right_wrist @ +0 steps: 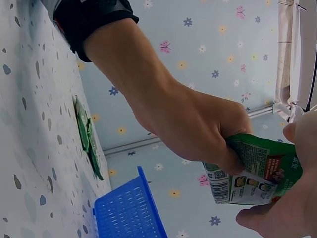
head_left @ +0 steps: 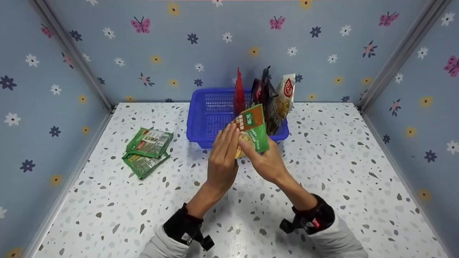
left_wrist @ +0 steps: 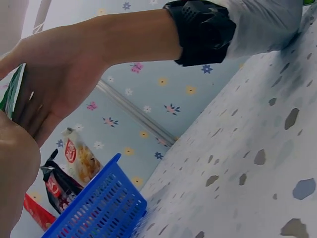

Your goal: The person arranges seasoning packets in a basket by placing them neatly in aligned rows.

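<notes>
Both hands hold a green and orange food packet [head_left: 260, 134] in front of the basket. My left hand [head_left: 222, 163] lays its long fingers over the packet's left side, and its thumb presses the back in the right wrist view. My right hand [head_left: 268, 163] pinches the lower right part, thumb on the printed front and fingers behind. The packet's back, with a barcode and small pictures, shows in the right wrist view [right_wrist: 252, 168]. Behind the hands stands a blue plastic basket [head_left: 200, 134] holding a red packet [head_left: 239, 95], dark packets [head_left: 263, 89] and a pale snack bag [head_left: 285, 96], all upright.
Two green packets [head_left: 148, 143] lie overlapping on the speckled white tabletop [head_left: 118, 204], left of the basket. Flower-patterned blue panels [head_left: 215, 46] close off the back and both sides, with metal posts [head_left: 77, 57] at the corners.
</notes>
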Demonstrator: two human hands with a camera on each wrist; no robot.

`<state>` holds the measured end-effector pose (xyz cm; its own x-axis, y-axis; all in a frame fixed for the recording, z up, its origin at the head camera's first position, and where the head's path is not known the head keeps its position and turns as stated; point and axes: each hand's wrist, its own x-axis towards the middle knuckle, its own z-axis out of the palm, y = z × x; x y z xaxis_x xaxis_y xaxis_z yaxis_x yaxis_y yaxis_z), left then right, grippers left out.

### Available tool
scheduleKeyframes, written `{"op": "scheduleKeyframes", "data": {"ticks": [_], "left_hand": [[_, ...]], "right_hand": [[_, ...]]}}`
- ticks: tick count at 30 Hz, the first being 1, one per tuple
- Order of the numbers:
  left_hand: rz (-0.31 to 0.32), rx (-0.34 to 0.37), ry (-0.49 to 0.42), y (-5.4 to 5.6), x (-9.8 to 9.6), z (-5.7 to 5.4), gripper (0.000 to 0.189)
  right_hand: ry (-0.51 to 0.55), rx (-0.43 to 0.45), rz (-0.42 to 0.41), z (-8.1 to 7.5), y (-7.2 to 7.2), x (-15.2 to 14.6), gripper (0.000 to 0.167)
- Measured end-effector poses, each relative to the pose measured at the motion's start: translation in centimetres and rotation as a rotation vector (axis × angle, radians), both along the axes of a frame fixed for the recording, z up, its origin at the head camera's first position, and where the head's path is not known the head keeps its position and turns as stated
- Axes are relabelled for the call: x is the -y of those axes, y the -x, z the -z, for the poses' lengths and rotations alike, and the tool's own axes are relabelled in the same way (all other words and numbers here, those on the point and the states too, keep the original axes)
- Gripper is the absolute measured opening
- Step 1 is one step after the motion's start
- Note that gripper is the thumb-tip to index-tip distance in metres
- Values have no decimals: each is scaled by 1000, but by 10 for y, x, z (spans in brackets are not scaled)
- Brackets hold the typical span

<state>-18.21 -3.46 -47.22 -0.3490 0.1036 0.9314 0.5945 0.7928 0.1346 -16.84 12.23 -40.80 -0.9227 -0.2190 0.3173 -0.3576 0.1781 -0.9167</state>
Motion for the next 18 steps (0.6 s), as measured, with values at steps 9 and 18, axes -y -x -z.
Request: {"op": "scheduleKeyframes", "data": {"ticks": [9,18], "left_hand": [[-88,-77,124,-2,-7,7,49],[-125,-87,151,-2,-7,8,44]], "right_hand": [[114,13,104,2,-2,3,31],[111,-64,134,4,0,4,37]]}}
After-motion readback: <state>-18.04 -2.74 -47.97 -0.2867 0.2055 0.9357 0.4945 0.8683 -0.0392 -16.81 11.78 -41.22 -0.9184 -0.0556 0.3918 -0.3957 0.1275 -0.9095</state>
